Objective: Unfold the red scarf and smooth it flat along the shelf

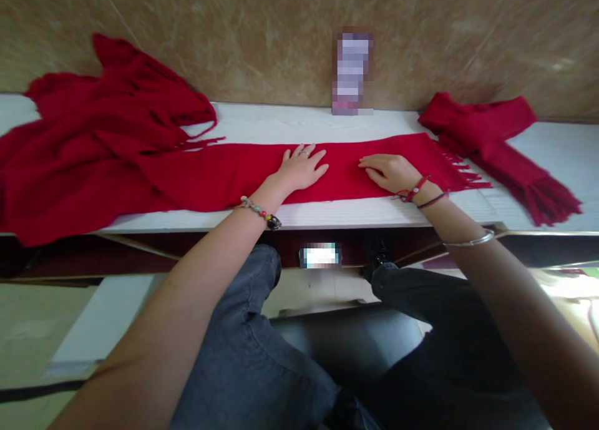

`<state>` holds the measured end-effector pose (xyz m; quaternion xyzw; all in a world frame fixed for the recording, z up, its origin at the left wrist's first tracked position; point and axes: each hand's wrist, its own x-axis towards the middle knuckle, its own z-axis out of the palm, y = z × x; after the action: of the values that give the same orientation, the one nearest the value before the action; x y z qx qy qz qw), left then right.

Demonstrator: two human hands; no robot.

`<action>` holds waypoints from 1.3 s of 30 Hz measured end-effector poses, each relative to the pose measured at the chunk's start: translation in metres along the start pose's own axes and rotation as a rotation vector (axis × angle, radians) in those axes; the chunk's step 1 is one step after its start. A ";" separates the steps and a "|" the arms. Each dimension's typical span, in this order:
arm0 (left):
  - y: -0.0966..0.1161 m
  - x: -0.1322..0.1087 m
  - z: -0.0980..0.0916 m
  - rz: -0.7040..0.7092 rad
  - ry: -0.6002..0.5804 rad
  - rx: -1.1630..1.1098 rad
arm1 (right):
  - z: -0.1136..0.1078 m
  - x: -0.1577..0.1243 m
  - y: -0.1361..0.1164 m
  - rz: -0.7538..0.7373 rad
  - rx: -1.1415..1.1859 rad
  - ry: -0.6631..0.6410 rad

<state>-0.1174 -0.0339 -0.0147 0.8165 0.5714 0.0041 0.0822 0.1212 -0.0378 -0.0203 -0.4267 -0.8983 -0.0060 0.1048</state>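
Note:
A red scarf (346,171) lies spread lengthwise along a white tabletop (369,213), its fringed end at the right. My left hand (302,168) rests flat on the middle of the scarf, fingers spread, a ring on one finger. Further right, my right hand (387,171) touches the scarf near the fringe, with its fingers stretched leftward and close together; no cloth shows between them. The scarf's left part runs into a loose heap of red cloth (93,130), so its other end cannot be made out.
A second red scarf (486,130) lies folded over itself at the right, fringe toward me. A blurred-out upright item (352,71) stands against the brown marbled wall (262,43). Below the table edge is a bright-screened device (321,255), between my knees. I sit on a black seat (346,339).

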 end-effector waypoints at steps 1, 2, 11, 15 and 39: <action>-0.001 -0.001 0.000 0.004 0.003 -0.004 | -0.001 0.004 0.000 0.008 -0.021 0.003; -0.001 -0.001 0.000 0.007 0.008 -0.008 | -0.002 0.008 -0.001 0.015 -0.043 0.006; -0.001 -0.001 0.002 0.020 0.041 0.010 | -0.004 0.038 -0.031 -0.021 -0.045 0.075; -0.003 -0.001 -0.004 0.004 0.013 0.017 | 0.002 0.028 -0.051 0.032 0.061 0.166; -0.025 0.025 -0.040 -0.076 -0.082 0.130 | -0.009 0.000 -0.104 -0.120 -0.168 -0.136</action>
<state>-0.1359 0.0034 0.0190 0.7975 0.5970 -0.0697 0.0523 0.0428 -0.1050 -0.0030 -0.3790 -0.9235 -0.0585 0.0067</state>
